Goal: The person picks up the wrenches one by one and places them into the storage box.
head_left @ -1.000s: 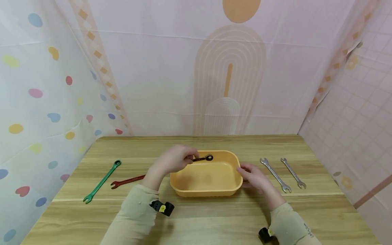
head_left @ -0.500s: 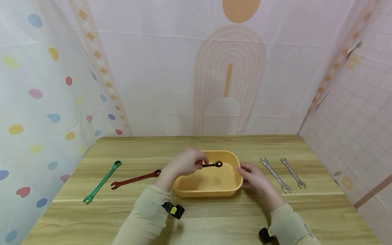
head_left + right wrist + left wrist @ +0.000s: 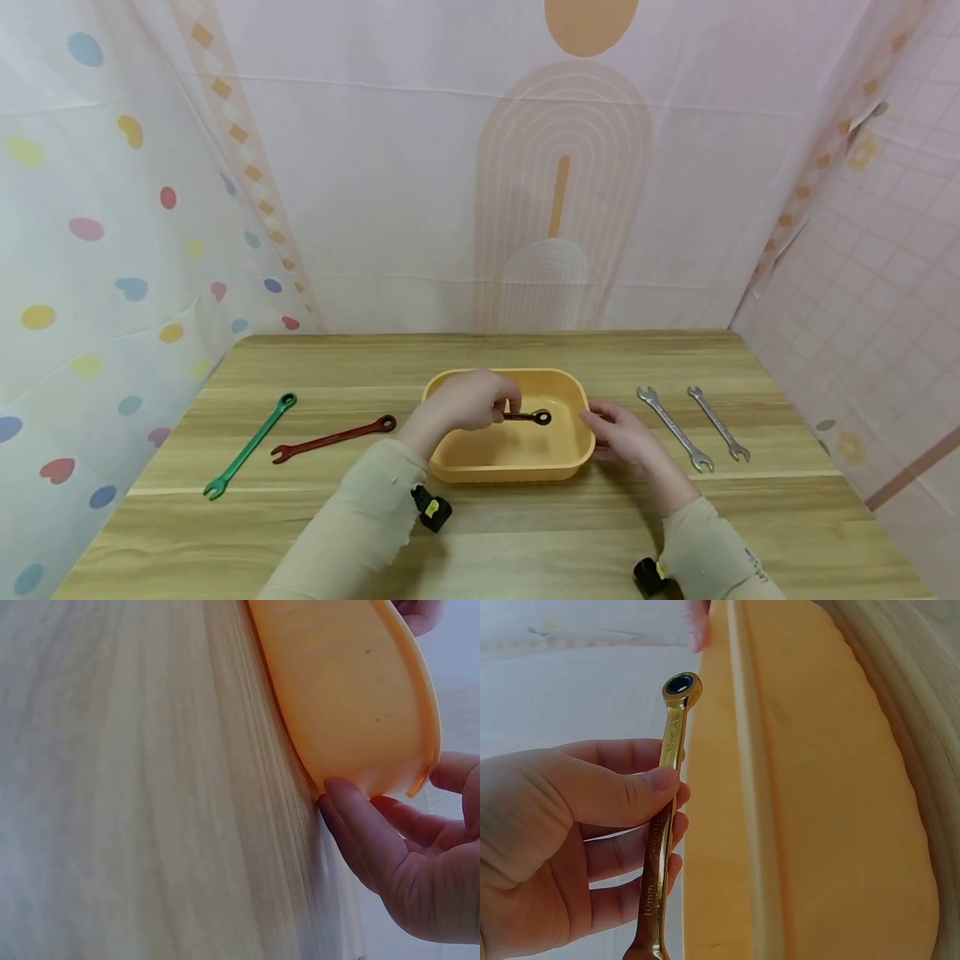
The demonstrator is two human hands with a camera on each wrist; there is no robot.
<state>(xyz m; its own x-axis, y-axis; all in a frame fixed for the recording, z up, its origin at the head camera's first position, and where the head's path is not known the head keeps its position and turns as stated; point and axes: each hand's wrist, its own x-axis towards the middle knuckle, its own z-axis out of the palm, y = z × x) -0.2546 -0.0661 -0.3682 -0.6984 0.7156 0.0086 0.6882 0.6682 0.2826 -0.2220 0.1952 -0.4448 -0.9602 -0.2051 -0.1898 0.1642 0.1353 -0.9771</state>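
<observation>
My left hand (image 3: 474, 402) pinches a small ratcheting combination wrench (image 3: 532, 417) over the inside of a yellow plastic basin (image 3: 510, 475). Seen from the left wrist, the wrench (image 3: 673, 739) is shiny gold, marked 10mm, with its ring end pointing away from the thumb and its lower end cut off by the frame. The right hand (image 3: 621, 433) grips the basin's right end. In the right wrist view, that hand's fingertips (image 3: 345, 799) lie against the basin's end wall, and another digit touches the rim.
Left of the basin lie a green combination wrench (image 3: 251, 446) and a red one (image 3: 333, 438). Two silver open-end wrenches (image 3: 675, 431) rest to the right. All lie on a wood-grain table (image 3: 525, 542), with patterned cloth (image 3: 390, 208) hanging behind and at both sides.
The left hand has carried the wrench rightward and lower, from the basin's back left toward its middle. The red wrench's ring end has come back into view. The right hand has stayed put.
</observation>
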